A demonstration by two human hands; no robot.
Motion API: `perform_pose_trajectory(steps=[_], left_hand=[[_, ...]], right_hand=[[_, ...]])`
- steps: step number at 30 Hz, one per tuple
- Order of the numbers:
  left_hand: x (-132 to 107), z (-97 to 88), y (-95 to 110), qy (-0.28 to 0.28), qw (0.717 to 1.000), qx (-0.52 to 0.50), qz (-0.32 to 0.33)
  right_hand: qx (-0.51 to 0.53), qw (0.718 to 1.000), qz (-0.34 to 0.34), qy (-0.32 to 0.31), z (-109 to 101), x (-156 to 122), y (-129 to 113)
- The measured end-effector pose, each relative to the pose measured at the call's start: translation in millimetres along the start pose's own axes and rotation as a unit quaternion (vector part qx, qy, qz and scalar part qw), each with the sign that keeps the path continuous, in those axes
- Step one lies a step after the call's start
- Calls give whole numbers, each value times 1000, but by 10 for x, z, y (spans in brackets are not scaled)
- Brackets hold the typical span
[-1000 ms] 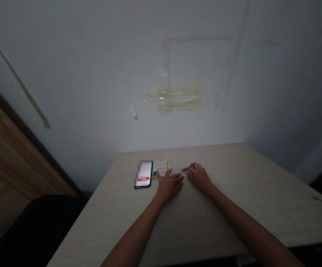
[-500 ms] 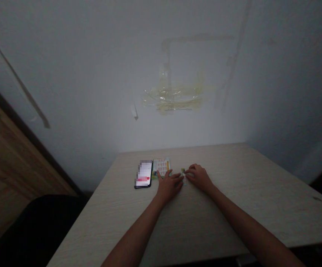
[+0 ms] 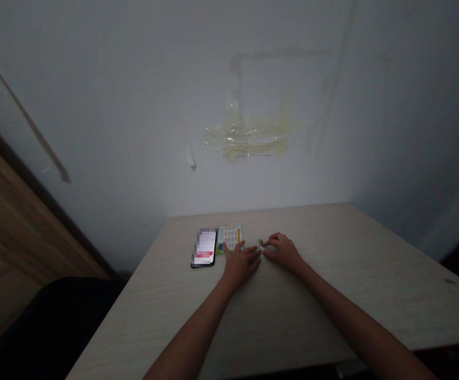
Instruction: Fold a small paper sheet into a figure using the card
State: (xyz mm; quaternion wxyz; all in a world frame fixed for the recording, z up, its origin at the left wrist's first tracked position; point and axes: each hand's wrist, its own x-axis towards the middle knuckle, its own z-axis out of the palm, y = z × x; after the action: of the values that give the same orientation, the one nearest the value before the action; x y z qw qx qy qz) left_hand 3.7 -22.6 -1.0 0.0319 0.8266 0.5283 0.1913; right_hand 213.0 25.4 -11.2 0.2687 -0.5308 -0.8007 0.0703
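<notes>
The phone (image 3: 209, 253) lay face up on the pale table (image 3: 166, 311), its screen lit, partly pixelated, with a red-pink patch low down. Just to the right of the phone, close against its edge, was a printed card (image 3: 230, 235) with rows of small pictures. A small strip (image 3: 261, 242) with a green and yellow end lay flat on the table farther to the right of the phone, past the card, between the two hands. The left hand (image 3: 242, 262), nearer the phone, was spread low with its fingers apart, two of them over the card's near edge and others reaching the strip's left side. The right hand (image 3: 284, 252), farthest right of the phone, had its fingers bent and their tips at the strip; whether they pinched it could not be told. Beyond and above the phone, to the right, shiny yellowish tape (image 3: 253, 140) clung to the wall (image 3: 134, 105)
</notes>
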Motion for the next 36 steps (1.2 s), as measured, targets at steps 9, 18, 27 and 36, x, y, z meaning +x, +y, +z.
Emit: perform_pose_trajectory(steps=[9,18,27,36], left_hand=[[4,19,8,1,1000,3,-11],[-6,-13,26,-2,1000,13,-9],[-1,-10,20,1,1000,10,-7],[-4,7,15,3,1000,2,-5]], right_hand=[[4,1000,-26,-13,-54,-71,-17],[5,998,-53,-35,-78,-127,-8],[37,997,-66,-21,-96,-161,18],[42,997,-57,13,37,-111,136]])
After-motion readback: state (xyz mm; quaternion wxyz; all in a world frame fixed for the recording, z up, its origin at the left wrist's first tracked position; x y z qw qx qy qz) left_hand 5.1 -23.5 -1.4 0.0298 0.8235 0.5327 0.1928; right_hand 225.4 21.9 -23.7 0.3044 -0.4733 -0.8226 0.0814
